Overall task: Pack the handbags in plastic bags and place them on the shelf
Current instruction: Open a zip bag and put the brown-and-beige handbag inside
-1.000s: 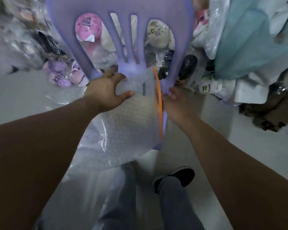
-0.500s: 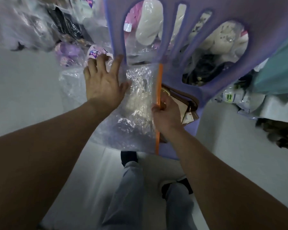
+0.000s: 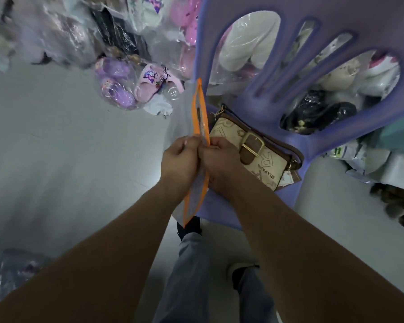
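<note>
1. Your L hand (image 3: 181,159) & R hand (image 3: 222,165) meet mid-frame, knuckles almost touching. Fingers and thumbs of both are curled, pinching the mouth of the clear plastic bag w/ orange edge strip (image 3: 196,113).
2. The bag is edge-on to you. Its orange strip runs 12 to 6 o'clock thru your hands, gaping slightly above them, w/ the lower end hanging past your wrists.
3. The cream rectangular handbag w/ brown trim & gold buckle (image 3: 265,164) lies flat on the seat of the purple plastic chair (image 3: 254,106), at 3 o'clock of your R hand and outside the bag. Whether the hand touches it: can't tell.
4. The purple & pink slippers in clear wrap (image 3: 131,87) sit on the pale grey floor (image 3: 56,148) at 11 o'clock, well apart.
5. Your grey trouser legs (image 3: 191,264) are at 6 o'clock.
</note>
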`<state>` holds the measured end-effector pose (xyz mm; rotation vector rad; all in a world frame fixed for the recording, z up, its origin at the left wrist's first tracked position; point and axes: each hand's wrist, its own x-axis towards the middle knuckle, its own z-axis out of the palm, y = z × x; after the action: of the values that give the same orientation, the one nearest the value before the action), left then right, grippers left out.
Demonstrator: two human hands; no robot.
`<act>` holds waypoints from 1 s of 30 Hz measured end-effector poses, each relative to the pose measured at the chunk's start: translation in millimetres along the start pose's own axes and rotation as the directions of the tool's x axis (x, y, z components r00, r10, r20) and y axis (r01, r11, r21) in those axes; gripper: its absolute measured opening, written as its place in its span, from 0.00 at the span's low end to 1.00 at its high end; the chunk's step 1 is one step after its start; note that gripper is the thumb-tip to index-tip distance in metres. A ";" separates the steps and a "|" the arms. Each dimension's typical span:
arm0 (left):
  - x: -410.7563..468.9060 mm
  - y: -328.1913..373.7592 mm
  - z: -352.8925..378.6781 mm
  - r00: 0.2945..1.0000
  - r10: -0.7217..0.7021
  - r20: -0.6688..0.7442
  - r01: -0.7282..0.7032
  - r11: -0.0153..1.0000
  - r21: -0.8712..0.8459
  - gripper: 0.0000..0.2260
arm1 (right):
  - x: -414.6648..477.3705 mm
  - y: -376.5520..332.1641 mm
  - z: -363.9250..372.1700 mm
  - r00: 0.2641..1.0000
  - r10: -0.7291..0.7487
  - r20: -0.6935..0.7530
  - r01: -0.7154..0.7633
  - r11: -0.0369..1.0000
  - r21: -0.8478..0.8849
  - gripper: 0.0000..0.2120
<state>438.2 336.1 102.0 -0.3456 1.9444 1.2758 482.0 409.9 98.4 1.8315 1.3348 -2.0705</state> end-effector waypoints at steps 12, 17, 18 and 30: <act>19.4 18.4 -27.6 0.776 0.350 -0.525 -0.298 0.937 0.184 0.12 | -0.2 -7.3 -33.4 0.955 -0.266 -0.131 0.252 0.961 -0.112 0.08; 8.2 30.9 -18.4 0.633 0.590 -0.501 -0.306 0.785 0.538 0.15 | 0.0 -21.0 -43.9 0.959 -0.269 0.088 0.264 0.962 0.071 0.08; 6.1 31.5 -16.3 0.614 0.640 -0.462 -0.321 0.737 0.595 0.15 | 6.2 -22.4 -54.1 0.961 -0.276 -0.033 0.277 0.958 0.074 0.10; 2.0 7.5 -11.2 0.591 0.795 -0.138 -0.418 0.448 0.790 0.16 | 62.4 -23.7 -116.0 0.983 -0.171 0.060 0.116 0.336 -0.935 0.50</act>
<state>427.4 330.1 107.8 0.6022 3.0325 0.7439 540.2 526.8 69.4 1.1815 2.1033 -0.7751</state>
